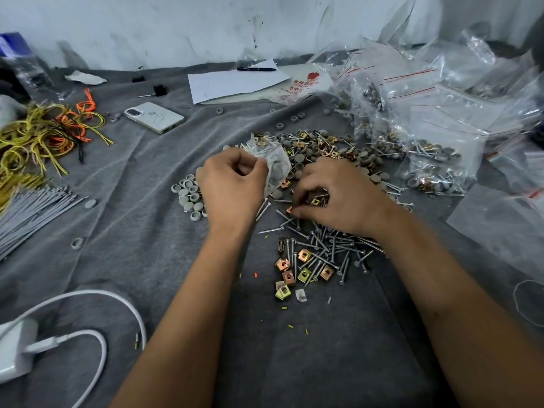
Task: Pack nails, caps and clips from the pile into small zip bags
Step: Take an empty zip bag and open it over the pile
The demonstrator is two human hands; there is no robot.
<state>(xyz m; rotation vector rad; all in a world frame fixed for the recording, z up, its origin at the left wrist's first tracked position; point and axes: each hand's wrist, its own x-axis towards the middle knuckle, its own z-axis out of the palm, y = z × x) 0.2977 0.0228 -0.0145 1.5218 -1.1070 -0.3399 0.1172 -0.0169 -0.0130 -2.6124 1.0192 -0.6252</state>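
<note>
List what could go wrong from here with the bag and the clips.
1. The small zip bag, pinched in the left hand, already holds nails; their points could pierce the thin plastic.
2. The right hand picks clips among loose nails; it may grab the wrong count or get pricked.

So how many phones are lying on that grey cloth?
1. A white phone lies on the cloth at the upper left, beside the yellow wires. Another could be hidden under the bags.

Phone (154,116), pen (256,69) on paper (235,83), white charger (16,347).
</note>
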